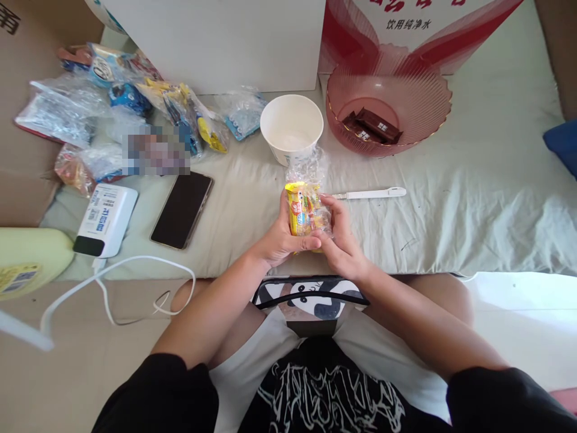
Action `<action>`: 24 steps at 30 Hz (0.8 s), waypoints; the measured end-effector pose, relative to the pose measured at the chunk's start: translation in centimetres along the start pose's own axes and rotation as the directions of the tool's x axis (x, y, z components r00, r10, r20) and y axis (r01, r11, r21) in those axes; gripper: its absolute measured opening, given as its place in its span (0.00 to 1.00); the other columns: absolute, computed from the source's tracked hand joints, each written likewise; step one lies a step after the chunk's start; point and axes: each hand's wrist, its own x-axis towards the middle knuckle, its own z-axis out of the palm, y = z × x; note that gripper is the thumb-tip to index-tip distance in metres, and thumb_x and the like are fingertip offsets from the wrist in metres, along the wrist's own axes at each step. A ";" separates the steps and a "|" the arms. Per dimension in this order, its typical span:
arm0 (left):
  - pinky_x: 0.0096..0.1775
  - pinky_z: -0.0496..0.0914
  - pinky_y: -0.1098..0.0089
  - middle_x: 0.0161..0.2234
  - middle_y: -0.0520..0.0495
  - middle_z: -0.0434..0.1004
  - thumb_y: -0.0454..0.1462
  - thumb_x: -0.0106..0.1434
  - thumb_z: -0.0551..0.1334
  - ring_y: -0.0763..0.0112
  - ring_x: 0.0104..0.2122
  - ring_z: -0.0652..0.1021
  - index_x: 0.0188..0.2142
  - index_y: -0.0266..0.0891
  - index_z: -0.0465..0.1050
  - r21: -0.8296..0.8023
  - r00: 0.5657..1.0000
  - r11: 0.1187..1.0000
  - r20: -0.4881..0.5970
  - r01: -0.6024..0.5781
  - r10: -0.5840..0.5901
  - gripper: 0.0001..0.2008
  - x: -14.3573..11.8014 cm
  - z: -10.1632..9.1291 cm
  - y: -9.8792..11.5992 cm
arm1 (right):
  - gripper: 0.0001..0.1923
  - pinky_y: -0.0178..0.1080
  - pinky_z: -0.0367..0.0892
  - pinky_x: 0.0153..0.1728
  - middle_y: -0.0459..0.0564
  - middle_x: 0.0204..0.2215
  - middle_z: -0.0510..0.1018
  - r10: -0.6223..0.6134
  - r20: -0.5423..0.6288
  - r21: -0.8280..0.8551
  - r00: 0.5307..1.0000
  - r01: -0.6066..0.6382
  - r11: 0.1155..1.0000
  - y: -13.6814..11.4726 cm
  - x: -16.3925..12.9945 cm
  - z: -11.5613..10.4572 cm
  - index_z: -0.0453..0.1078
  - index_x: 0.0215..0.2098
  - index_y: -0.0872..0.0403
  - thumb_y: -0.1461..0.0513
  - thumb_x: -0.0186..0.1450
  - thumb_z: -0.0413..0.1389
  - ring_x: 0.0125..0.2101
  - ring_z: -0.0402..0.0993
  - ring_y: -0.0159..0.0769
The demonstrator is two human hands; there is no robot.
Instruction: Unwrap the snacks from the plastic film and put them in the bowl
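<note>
My left hand [280, 238] and my right hand [341, 240] together hold a small yellow snack packet [303, 209] in clear crinkly wrap, upright over the front edge of the bed. The left thumb and fingers wrap its left side and bottom; the right fingers pinch its right side. Just behind the packet stands a white paper bowl [291, 127], which looks empty. To its right sits a pink ribbed plastic bowl [417, 99] with dark brown wrapped bars [372, 126] inside.
A white pen-like tool [372, 193] lies right of the hands. A black phone [182, 208], a white power bank [106, 219] with a white cable [135, 282], and a pile of wrapped snacks [135, 108] lie at left. Cardboard boxes stand behind.
</note>
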 end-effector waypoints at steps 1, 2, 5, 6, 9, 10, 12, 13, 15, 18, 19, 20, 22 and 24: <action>0.56 0.76 0.58 0.55 0.47 0.78 0.36 0.45 0.83 0.57 0.53 0.82 0.63 0.52 0.57 -0.027 1.000 1.000 -0.027 0.001 -0.001 0.52 0.1 0.1 0.0 | 0.29 0.58 0.61 0.71 0.58 0.70 0.60 -0.030 0.053 -0.009 0.998 0.030 1.000 -0.2 -0.1 -0.2 0.47 0.71 0.45 0.51 0.75 0.47 0.72 0.56 0.48; 0.55 0.76 0.60 0.54 0.48 0.79 0.35 0.45 0.83 0.59 0.52 0.83 0.61 0.52 0.58 -0.052 0.999 0.999 -0.053 0.002 -0.005 0.50 0.1 0.2 0.1 | 0.31 0.60 0.58 0.72 0.57 0.72 0.57 -0.068 0.094 -0.028 0.993 0.071 0.997 -0.4 -0.2 -0.4 0.45 0.73 0.45 0.50 0.75 0.47 0.74 0.52 0.50; 0.50 0.78 0.65 0.49 0.53 0.80 0.35 0.44 0.83 0.64 0.48 0.84 0.58 0.51 0.59 -0.108 0.993 0.994 -0.118 0.004 -0.017 0.47 0.4 0.6 0.5 | 0.33 0.63 0.59 0.70 0.60 0.69 0.60 -0.161 0.068 -0.144 0.985 0.169 0.975 -0.8 -0.4 -0.8 0.49 0.73 0.47 0.50 0.73 0.50 0.71 0.56 0.54; 0.48 0.78 0.65 0.47 0.54 0.81 0.35 0.44 0.83 0.64 0.46 0.85 0.58 0.51 0.59 -0.116 0.991 0.993 -0.132 0.003 -0.018 0.47 0.4 0.6 0.5 | 0.32 0.62 0.64 0.67 0.61 0.64 0.64 -0.175 0.018 -0.186 0.984 0.175 0.967 -0.9 -0.3 -0.9 0.51 0.71 0.48 0.52 0.72 0.52 0.67 0.63 0.53; 0.44 0.79 0.66 0.43 0.55 0.81 0.35 0.44 0.83 0.64 0.43 0.85 0.58 0.51 0.59 -0.103 0.988 0.995 -0.152 -0.006 -0.009 0.48 0.6 0.7 0.5 | 0.22 0.52 0.76 0.51 0.56 0.48 0.74 -0.164 -0.117 -0.243 0.979 0.132 0.961 -1.0 -0.1 -0.9 0.63 0.61 0.50 0.57 0.71 0.57 0.49 0.75 0.45; 0.44 0.79 0.67 0.43 0.55 0.82 0.35 0.44 0.83 0.64 0.43 0.85 0.59 0.51 0.59 -0.092 0.988 0.996 -0.152 -0.007 -0.007 0.49 0.6 0.6 0.5 | 0.16 0.49 0.77 0.48 0.54 0.44 0.75 -0.163 -0.133 -0.242 0.978 0.128 0.962 -1.0 0.0 -0.9 0.67 0.56 0.50 0.58 0.71 0.58 0.45 0.75 0.43; 0.45 0.78 0.67 0.45 0.54 0.82 0.35 0.43 0.83 0.66 0.44 0.85 0.59 0.52 0.59 -0.076 0.990 0.997 -0.142 0.002 -0.013 0.49 0.6 0.4 0.3 | 0.05 0.46 0.76 0.44 0.51 0.40 0.76 -0.185 -0.133 -0.224 0.974 0.152 0.963 -1.1 0.2 -0.9 0.70 0.46 0.49 0.60 0.71 0.58 0.42 0.76 0.40; 0.45 0.78 0.67 0.46 0.53 0.82 0.35 0.42 0.84 0.66 0.44 0.85 0.59 0.51 0.60 -0.070 0.992 0.997 -0.127 0.012 -0.020 0.49 0.6 0.2 0.2 | 0.02 0.45 0.76 0.44 0.50 0.39 0.77 -0.208 -0.127 -0.212 0.970 0.178 0.961 -1.2 0.3 -0.9 0.70 0.44 0.49 0.61 0.72 0.58 0.42 0.77 0.39; 0.48 0.78 0.66 0.47 0.50 0.82 0.37 0.42 0.84 0.65 0.45 0.84 0.58 0.49 0.61 -0.052 0.997 0.998 -0.072 0.033 -0.036 0.49 0.5 0.0 0.1 | 0.03 0.46 0.76 0.48 0.49 0.38 0.80 -0.244 -0.122 -0.194 0.962 0.218 0.956 -1.2 0.3 -0.9 0.71 0.44 0.48 0.62 0.72 0.57 0.44 0.78 0.40; 0.49 0.77 0.63 0.46 0.49 0.82 0.37 0.42 0.84 0.61 0.46 0.85 0.58 0.47 0.62 0.002 0.999 0.999 0.011 0.044 -0.044 0.48 0.5 -0.1 0.0 | 0.08 0.49 0.74 0.52 0.50 0.41 0.82 -0.207 -0.132 -0.206 0.969 0.178 0.962 -1.3 0.0 -0.8 0.71 0.49 0.46 0.62 0.71 0.59 0.51 0.79 0.44; 0.49 0.77 0.62 0.46 0.49 0.82 0.37 0.43 0.84 0.61 0.45 0.85 0.58 0.47 0.63 0.014 0.999 0.999 0.020 0.041 -0.041 0.47 0.4 -0.1 0.0 | 0.11 0.50 0.74 0.53 0.51 0.43 0.82 -0.182 -0.116 -0.209 0.976 0.155 0.966 -1.3 -0.1 -0.9 0.70 0.51 0.46 0.61 0.71 0.59 0.54 0.78 0.45; 0.48 0.77 0.63 0.45 0.50 0.81 0.37 0.43 0.84 0.62 0.45 0.84 0.57 0.47 0.63 0.015 0.999 0.999 0.012 0.034 -0.034 0.46 0.4 0.0 0.1 | 0.14 0.52 0.73 0.54 0.53 0.46 0.82 -0.162 -0.084 -0.208 0.983 0.141 0.968 -1.3 -0.2 -0.9 0.69 0.55 0.46 0.61 0.71 0.58 0.57 0.77 0.47; 0.47 0.78 0.65 0.44 0.51 0.81 0.37 0.44 0.83 0.65 0.43 0.84 0.55 0.47 0.65 -0.009 0.999 0.999 -0.021 0.031 -0.031 0.43 0.3 0.0 0.2 | 0.19 0.55 0.70 0.58 0.56 0.51 0.81 -0.156 0.009 -0.182 0.988 0.155 0.971 -1.3 -0.4 -1.2 0.66 0.60 0.47 0.59 0.71 0.55 0.61 0.73 0.50; 0.42 0.78 0.66 0.43 0.51 0.81 0.38 0.46 0.83 0.67 0.38 0.84 0.54 0.46 0.66 -0.034 0.998 0.998 -0.035 0.058 -0.059 0.40 0.2 0.0 0.3 | 0.20 0.58 0.68 0.62 0.56 0.54 0.80 -0.171 0.030 -0.125 0.985 0.173 0.977 -1.1 -0.4 -1.6 0.65 0.61 0.47 0.58 0.72 0.51 0.63 0.71 0.51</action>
